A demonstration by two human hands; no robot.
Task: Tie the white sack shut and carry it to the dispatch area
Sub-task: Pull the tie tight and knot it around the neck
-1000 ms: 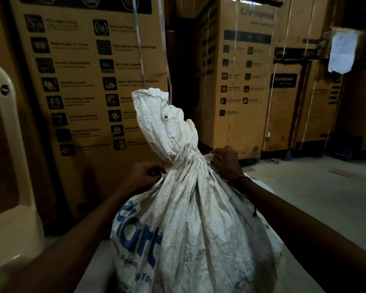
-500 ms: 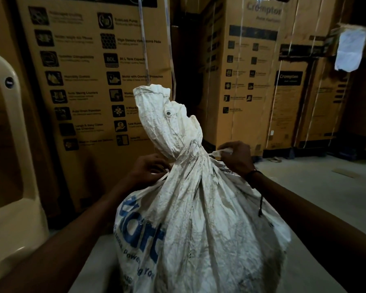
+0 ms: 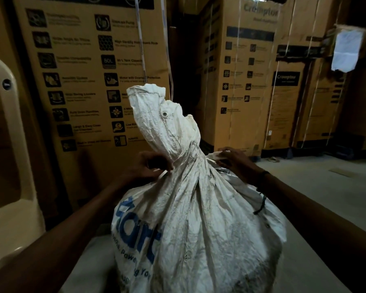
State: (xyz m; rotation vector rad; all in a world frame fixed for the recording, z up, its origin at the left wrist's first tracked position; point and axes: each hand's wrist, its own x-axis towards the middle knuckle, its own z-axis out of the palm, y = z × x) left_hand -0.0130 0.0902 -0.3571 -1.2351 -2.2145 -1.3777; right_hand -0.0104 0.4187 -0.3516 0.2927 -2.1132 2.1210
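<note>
A full white sack (image 3: 199, 225) with blue lettering stands upright in front of me. Its mouth is bunched into a twisted neck, and the loose top with a metal eyelet sticks up and leans left. My left hand (image 3: 148, 166) pinches a thin white tie at the left side of the neck. My right hand (image 3: 232, 160) grips the other white end of the tie at the right side of the neck. A dark band is on my right wrist.
Tall brown cartons (image 3: 89, 81) strapped with white bands stand close behind the sack, with more cartons (image 3: 245, 81) at the back right. A cream plastic chair (image 3: 6, 166) is at my left. Bare grey floor (image 3: 325, 197) stretches to the right. A white paper (image 3: 344, 50) hangs on a far carton.
Both hands have shifted slightly along the neck of the sack; the right hand now shows a white tie end pulled out to the right. The view has tilted down a little.
</note>
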